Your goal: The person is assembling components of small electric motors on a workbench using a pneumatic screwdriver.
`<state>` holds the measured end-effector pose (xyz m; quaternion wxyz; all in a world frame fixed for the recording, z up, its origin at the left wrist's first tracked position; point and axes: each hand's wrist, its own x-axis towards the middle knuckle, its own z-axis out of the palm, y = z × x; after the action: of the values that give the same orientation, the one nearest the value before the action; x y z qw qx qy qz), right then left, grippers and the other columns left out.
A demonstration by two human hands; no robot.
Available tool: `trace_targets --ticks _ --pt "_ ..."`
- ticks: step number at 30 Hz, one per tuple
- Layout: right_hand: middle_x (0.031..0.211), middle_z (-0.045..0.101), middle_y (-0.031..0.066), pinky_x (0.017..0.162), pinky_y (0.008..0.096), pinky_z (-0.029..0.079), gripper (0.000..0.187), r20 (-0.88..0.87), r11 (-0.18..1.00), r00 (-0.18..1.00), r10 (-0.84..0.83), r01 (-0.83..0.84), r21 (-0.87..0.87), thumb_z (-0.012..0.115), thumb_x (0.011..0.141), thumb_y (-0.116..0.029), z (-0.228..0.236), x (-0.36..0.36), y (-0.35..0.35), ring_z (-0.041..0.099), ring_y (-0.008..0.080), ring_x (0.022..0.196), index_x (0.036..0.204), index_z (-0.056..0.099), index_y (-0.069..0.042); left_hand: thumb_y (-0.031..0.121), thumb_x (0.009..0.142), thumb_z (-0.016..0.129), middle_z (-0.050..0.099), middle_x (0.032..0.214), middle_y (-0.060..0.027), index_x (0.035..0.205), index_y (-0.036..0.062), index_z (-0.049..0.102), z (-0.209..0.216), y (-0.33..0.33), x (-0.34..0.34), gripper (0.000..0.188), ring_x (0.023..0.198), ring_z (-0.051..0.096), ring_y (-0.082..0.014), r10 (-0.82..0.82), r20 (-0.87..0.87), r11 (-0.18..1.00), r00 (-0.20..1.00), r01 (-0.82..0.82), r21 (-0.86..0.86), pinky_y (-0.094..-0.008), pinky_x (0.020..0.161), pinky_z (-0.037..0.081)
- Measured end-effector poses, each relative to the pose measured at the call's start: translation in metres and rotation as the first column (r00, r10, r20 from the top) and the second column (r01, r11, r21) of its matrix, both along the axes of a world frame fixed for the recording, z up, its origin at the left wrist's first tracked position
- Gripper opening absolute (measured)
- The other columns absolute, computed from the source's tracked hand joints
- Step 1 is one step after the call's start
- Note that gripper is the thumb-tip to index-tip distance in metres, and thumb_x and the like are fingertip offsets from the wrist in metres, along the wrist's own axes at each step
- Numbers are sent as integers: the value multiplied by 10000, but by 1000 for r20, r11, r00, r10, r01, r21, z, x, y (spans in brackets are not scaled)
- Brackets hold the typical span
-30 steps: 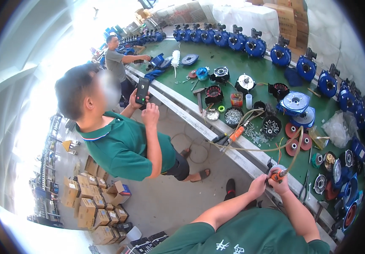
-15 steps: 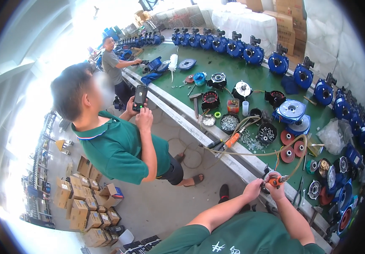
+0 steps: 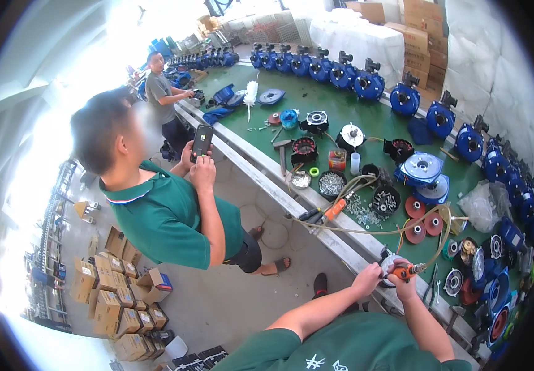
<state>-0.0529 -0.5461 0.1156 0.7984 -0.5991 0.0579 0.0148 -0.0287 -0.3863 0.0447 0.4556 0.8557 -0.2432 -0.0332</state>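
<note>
At the bench's near edge, my right hand (image 3: 402,284) is wrapped round an orange air screwdriver (image 3: 411,270) with a tan hose at its back end. The tool lies against a round grey metal motor part (image 3: 389,262), partly hidden by my hands. My left hand (image 3: 368,278) is closed at the left side of that part, its fingertips against it. Just beyond are reddish discs (image 3: 415,232) and a black bowl of bolts (image 3: 385,201). The tan hose (image 3: 366,231) loops across the bench front. Pliers (image 3: 431,284) lie to the right of my right hand.
A row of blue pump housings (image 3: 368,84) lines the green bench (image 3: 242,93). Another orange-handled tool (image 3: 335,209) and a hammer (image 3: 282,151) lie nearer. To the left a person (image 3: 168,210) holds a phone (image 3: 202,141); another person (image 3: 163,93) stands farther off. Cartons (image 3: 107,312) stack on the floor.
The view has shifted slightly, so the scene sits a little farther left. My hands stay on the tool and the motor part, and the far person's arm has drawn back a little.
</note>
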Motion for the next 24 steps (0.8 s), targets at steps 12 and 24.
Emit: trace_targets --ticks 12,24 --pt "862 574 70 900 451 469 533 -82 902 985 -155 175 394 587 673 15 53 27 -25 583 238 851 1192 501 -68 32 831 673 569 941 -139 1099 58 602 56 24 6 278 920 605 -353 -97 103 981 990 112 -157 -433 796 510" --pt "851 552 44 925 465 477 496 -223 685 971 -82 217 696 614 708 -5 54 40 -38 569 218 852 1185 533 -114 103 898 693 706 915 -166 1114 10 625 100 43 19 245 826 723 -272 -266 -289 940 920 181 -289 -362 748 564"
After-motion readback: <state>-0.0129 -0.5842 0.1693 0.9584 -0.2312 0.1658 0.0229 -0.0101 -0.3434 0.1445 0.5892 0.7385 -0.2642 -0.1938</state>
